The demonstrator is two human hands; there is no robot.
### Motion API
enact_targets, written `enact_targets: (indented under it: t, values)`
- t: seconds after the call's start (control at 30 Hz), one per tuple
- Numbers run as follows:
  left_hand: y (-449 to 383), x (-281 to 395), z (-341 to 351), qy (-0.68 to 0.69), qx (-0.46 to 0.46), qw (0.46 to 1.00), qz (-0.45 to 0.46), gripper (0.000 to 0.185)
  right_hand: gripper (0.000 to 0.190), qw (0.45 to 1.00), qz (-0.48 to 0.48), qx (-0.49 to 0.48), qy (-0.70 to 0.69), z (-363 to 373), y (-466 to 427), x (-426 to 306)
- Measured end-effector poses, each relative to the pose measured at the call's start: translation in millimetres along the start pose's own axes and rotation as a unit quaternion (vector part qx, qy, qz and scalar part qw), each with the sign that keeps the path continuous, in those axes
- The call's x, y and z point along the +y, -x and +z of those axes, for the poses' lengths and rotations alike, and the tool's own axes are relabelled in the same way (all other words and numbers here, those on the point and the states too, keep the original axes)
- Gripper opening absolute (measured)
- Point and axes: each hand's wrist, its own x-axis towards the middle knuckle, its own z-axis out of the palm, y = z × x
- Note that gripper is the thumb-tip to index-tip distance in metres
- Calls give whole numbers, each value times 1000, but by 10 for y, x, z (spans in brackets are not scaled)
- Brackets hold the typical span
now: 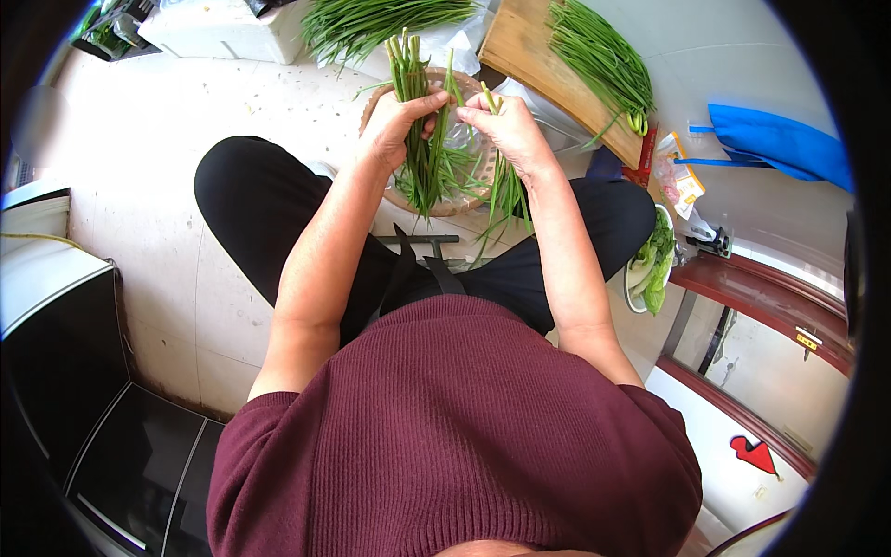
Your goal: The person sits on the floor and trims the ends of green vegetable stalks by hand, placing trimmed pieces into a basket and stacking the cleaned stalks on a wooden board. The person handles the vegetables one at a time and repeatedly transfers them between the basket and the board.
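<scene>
My left hand (393,125) grips an upright bunch of Chinese chives (407,66), cut ends up and leaves hanging down. In my right hand (507,129) are a few separate chive stalks (510,198), pinched near their pale ends. The fingertips of both hands nearly meet around another thin stalk; which hand holds it I cannot tell. Beneath the hands, a round tan basket (456,208) sits on the floor between my knees. Loose green pieces (456,167) and clear plastic lie inside it, partly hidden by the leaves.
Past the basket lies a large chive pile (383,24) on white plastic. More chives (602,63) rest on a wooden board (522,45) at the right. A white foam box (223,31) stands far left. Beside my right knee is a bowl of leafy greens (651,261).
</scene>
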Motion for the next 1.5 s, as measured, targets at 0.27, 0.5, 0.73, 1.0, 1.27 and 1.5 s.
enact_targets:
  t: [0.27, 0.5, 0.73, 1.0, 1.27, 1.5]
  values:
    - [57, 138, 81, -49, 10, 998, 41, 19, 20, 981, 117, -137, -65, -107, 17, -176]
    - [4, 91, -2, -1, -10, 1000, 8, 19, 23, 959, 146, -169, -174, -213, 35, -188]
    - [23, 91, 33, 36, -35, 999, 3, 17, 23, 963, 142, -171, -150, -192, 80, -283]
    - [29, 151, 41, 8, 13, 998, 57, 19, 23, 964, 150, -176, -131, -170, 59, -196]
    - [-159, 203, -292, 130, 114, 979, 111, 13, 23, 961, 156, -191, -126, -336, 148, -146]
    - [-260, 169, -439, 160, 154, 968, 114, 11, 24, 961, 159, -183, -135, -420, 197, -107]
